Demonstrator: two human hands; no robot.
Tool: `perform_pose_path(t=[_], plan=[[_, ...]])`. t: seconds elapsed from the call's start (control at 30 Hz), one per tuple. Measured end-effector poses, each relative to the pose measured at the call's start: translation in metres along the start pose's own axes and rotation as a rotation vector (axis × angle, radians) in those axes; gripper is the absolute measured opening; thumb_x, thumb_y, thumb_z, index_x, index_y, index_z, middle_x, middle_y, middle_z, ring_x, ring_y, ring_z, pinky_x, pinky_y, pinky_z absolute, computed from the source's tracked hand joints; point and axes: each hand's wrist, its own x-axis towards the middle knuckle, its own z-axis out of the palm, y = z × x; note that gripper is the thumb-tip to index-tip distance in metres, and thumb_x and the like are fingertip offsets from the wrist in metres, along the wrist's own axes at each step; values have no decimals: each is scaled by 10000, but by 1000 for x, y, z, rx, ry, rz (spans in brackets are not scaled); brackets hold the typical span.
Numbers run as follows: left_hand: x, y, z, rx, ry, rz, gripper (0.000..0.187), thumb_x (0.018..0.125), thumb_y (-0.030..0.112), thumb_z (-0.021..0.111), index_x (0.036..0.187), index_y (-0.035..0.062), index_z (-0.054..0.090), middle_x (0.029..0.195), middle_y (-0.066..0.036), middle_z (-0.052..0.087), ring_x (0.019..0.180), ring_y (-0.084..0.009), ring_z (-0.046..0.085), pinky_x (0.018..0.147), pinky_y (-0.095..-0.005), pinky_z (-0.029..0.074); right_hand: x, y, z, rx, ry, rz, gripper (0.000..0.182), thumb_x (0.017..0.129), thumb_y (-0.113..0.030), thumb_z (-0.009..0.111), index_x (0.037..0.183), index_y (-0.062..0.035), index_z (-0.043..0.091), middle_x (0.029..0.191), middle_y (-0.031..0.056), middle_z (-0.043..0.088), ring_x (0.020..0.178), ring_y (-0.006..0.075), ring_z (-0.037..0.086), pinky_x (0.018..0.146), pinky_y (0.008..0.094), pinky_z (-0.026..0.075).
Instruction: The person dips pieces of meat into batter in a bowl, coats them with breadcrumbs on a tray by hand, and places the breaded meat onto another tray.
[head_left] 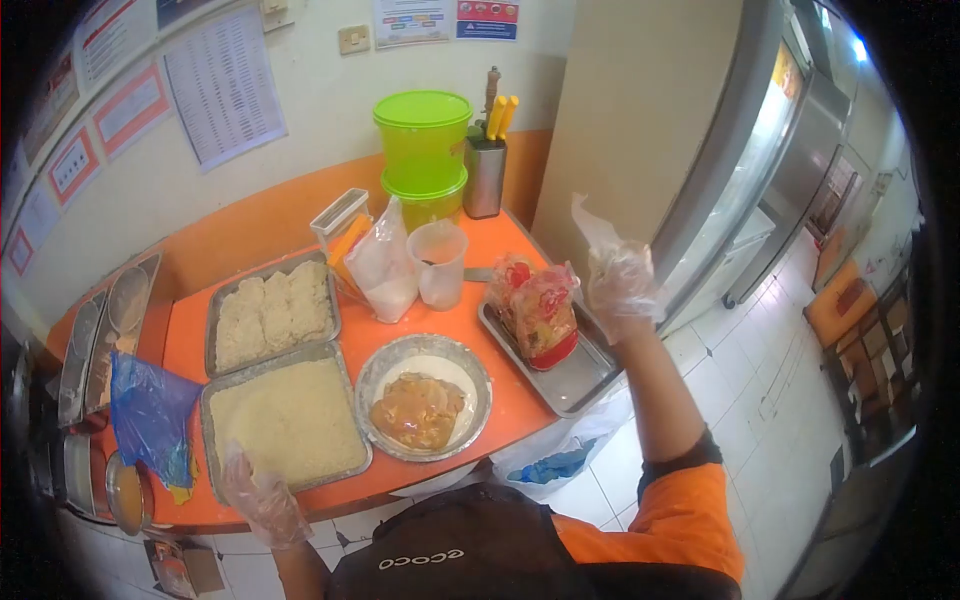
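My left hand [264,503], in a clear plastic glove, has its fingers stretched over the near rim of a metal tray [285,410] filled with pale crumbs. Raised at the right beside the fridge, my gloved right hand [625,290] is closed, and a piece of clear plastic [597,222] sticks up from it. Between my hands stands a round metal bowl [482,410] with white powder and a wet, orange-brown heap of raw meat [418,410]. Nearest to my right hand, plastic bags of red and brown food [535,305] lie in a shallow metal tray [585,385].
Behind the crumbs is a tray of coated pieces [272,312]. A bag of white powder [383,265], a clear jug [438,265], green tubs [425,140] and a knife block [486,175] stand at the back. A blue plastic bag [150,410] hangs over the left side.
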Motion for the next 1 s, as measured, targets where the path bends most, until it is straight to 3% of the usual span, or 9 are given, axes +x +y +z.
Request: perform_pose_path(t=[0.13,0.3,0.4,0.47,0.6,0.73,0.83,0.93,1.0], plan=[[-12,4,-11,-81,132,-26,427,764,150,619,1136,-35,520,1169,-185,505,1093,-328,491,897,-416,423,-25,-38,39,108,-258,-93,249,750,-274,568,851,-60,646,894,142,637,923,333,563,831,396,425],[-17,-5,-51,268,43,-98,327,750,43,540,1060,-63,546,1000,-209,556,955,-334,540,831,-363,429,-29,-111,-10,646,-443,-94,537,631,-175,675,1125,-23,525,1010,207,594,1016,337,544,884,371,417],[-19,6,-64,297,55,-230,337,723,1,505,1050,-74,543,988,-212,555,929,-336,539,824,-348,428,-48,-161,-28,816,-512,-120,458,599,-134,708,1026,-24,583,998,197,591,972,274,580,806,371,480],[-22,9,-70,264,69,-224,356,715,-7,505,1064,-68,536,1005,-208,552,937,-334,535,837,-349,428,-78,-187,-9,963,-820,-320,605,562,-230,752,1098,-24,561,1096,208,563,1033,311,544,874,373,452],[-36,6,-83,70,112,-211,386,731,6,542,1115,-23,517,1065,-189,543,984,-322,523,891,-375,415,-121,-218,40,502,-1091,-558,737,597,-342,724,1222,-41,473,1233,210,492,1126,337,486,945,378,400],[-60,-9,-109,384,91,-196,387,754,46,583,1132,26,505,1135,-166,509,1025,-302,497,925,-401,395,-147,-225,75,457,-856,-672,739,557,-447,733,1153,-42,564,1105,204,577,1035,282,564,882,369,442],[-76,-15,-122,380,120,-450,334,766,68,586,1093,31,526,1122,-146,489,1016,-290,486,915,-398,392,-124,-236,68,372,-1158,-578,619,587,-454,715,1053,-55,631,1024,192,616,965,286,597,823,375,468],[-79,-22,-114,467,267,-347,176,850,116,495,976,2,542,913,-114,508,837,-220,501,735,-333,434,-132,-237,114,99,-1255,-848,429,623,-370,716,911,-54,682,918,184,644,872,296,624,768,375,486],[-78,-16,-114,378,296,-326,161,850,118,498,955,6,545,915,-116,509,832,-222,502,726,-334,435,-117,-231,94,211,-1254,-644,333,642,-308,691,852,-50,689,875,182,648,836,300,630,758,376,491]])
